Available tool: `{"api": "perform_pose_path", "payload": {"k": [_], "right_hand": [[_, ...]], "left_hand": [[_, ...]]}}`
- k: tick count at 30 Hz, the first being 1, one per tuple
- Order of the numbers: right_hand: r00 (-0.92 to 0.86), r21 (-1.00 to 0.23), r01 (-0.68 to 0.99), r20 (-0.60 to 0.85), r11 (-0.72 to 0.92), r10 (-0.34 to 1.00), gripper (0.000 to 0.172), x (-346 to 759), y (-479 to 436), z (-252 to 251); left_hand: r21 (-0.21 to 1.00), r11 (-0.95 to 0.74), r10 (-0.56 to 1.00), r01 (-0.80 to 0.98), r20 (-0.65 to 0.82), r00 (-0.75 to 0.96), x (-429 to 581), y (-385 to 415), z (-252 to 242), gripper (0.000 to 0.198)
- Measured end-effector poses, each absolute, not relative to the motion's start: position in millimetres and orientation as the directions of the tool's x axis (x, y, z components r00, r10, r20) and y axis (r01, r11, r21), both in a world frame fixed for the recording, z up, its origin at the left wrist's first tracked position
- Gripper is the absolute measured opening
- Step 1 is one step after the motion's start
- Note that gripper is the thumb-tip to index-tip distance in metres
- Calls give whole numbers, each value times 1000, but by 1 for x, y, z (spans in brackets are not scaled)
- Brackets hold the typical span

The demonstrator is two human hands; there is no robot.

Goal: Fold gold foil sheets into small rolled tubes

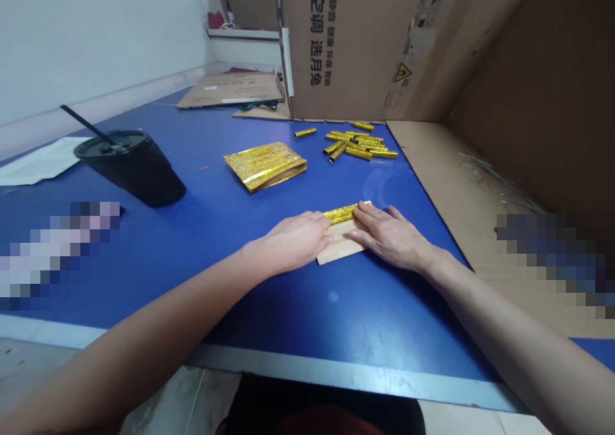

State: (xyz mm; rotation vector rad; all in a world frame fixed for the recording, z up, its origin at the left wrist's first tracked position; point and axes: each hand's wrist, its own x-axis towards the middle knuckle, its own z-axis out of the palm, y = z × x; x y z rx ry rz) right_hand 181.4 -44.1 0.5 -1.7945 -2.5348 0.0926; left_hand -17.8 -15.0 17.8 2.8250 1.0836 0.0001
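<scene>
A sheet of paper, gold foil on one face and plain tan on the other (339, 238), lies on the blue table (230, 275) in front of me. Its far edge is curled into a gold roll (342, 213). My left hand (298, 239) lies flat on the sheet's left side, fingertips against the roll. My right hand (390, 235) rests flat on the right side, fingers also touching the roll. Further back lie a stack of gold foil sheets (265, 164) and a heap of several finished gold rolls (358, 144).
A black lidded cup with a straw (132, 166) stands at the left. A white sheet (41, 161) lies beyond it. Big cardboard boxes (365, 44) wall the back and right, with flat cardboard (480, 211) covering the table's right part.
</scene>
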Motion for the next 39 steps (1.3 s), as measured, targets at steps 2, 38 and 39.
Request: {"api": "perform_pose_path", "payload": {"k": [2,38,39], "right_hand": [[-347,-24,938,-20,347,938,64,179,-47,1],[-430,-540,764,-18,353,903,30,221,-30,11],[-419,-545,762,-4,350,908,29,220,-29,10]], "left_hand": [[87,-709,700,700,-31,714,-18,-11,17,31],[256,-704,672,662,-62,738,-19,-4,6,53],[265,-697,681,666,-46,731,-18,-3,6,48]]}}
